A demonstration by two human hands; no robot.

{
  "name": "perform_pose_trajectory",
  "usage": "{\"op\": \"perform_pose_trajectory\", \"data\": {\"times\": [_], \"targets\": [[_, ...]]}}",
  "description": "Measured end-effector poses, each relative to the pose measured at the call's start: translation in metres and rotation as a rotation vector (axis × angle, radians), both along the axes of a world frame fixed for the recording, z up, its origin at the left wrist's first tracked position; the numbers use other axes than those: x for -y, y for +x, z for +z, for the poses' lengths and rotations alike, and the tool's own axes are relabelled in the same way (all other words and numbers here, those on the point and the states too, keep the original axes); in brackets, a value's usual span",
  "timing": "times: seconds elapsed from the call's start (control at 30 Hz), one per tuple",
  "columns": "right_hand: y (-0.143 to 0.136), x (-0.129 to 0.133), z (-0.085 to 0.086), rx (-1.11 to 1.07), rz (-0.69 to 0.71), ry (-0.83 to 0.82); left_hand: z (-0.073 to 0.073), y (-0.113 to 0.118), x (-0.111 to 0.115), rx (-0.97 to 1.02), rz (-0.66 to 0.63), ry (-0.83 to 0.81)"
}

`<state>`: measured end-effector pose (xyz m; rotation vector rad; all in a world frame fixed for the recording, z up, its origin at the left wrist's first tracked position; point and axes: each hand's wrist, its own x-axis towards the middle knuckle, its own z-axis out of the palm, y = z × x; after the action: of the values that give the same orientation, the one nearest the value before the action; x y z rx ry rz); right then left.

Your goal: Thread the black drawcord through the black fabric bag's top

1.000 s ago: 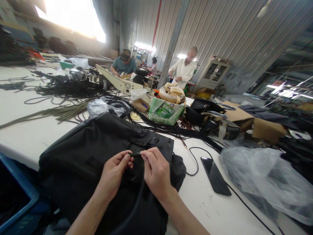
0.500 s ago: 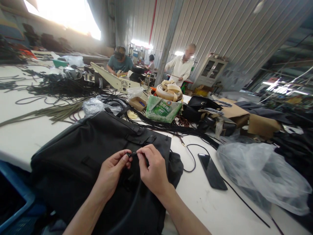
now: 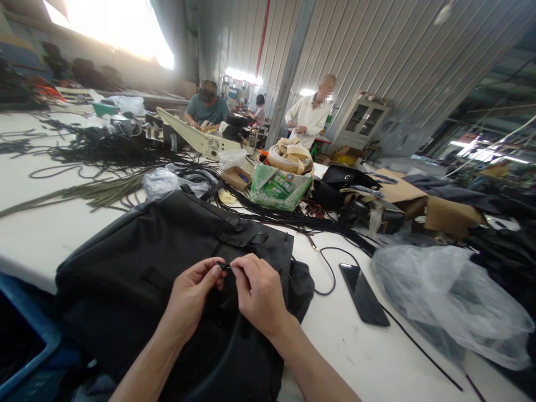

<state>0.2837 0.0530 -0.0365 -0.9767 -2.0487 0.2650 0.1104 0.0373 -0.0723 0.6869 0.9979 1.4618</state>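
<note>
A black bag (image 3: 167, 234) with straps and loops lies in front of me, partly over the table's near edge. Above its surface, my left hand (image 3: 196, 287) pinches a small dark piece (image 3: 221, 266) between thumb and fingers; its exact kind is too small to make out. My right hand (image 3: 262, 290) is closed in a pinch at the other side of that piece, on what looks like a thin cord end. The fingertips of the two hands are close together. A looped black strap (image 3: 255, 241) on the bag shows just beyond them.
Right of the bag lie a phone (image 3: 363, 293), a black cord (image 3: 334, 268) and a clear plastic bag (image 3: 444, 296). Farther back stand a green-white bucket (image 3: 280, 187) and bundles of black cords (image 3: 104, 145). A blue crate (image 3: 31, 318) is at lower left. Two co-workers work beyond.
My right hand has shifted slightly left and down, nearer my left hand. The left hand stays almost still. In the background, the standing person's arms have moved.
</note>
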Motion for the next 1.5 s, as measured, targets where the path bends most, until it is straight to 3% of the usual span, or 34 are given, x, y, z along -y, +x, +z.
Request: {"op": "perform_pose_trajectory", "data": {"times": [0.47, 0.87, 1.5], "targets": [[0.000, 0.001, 0.002, -0.062, 0.034, -0.011, -0.001, 0.000, 0.001, -0.008, -0.038, 0.018], [-0.002, 0.003, -0.001, 0.168, -0.017, 0.109, -0.003, 0.001, 0.001, -0.076, -0.019, 0.038], [-0.003, -0.001, -0.012, -0.038, 0.041, 0.024, 0.005, 0.005, 0.002, -0.101, -0.035, 0.072]]}}
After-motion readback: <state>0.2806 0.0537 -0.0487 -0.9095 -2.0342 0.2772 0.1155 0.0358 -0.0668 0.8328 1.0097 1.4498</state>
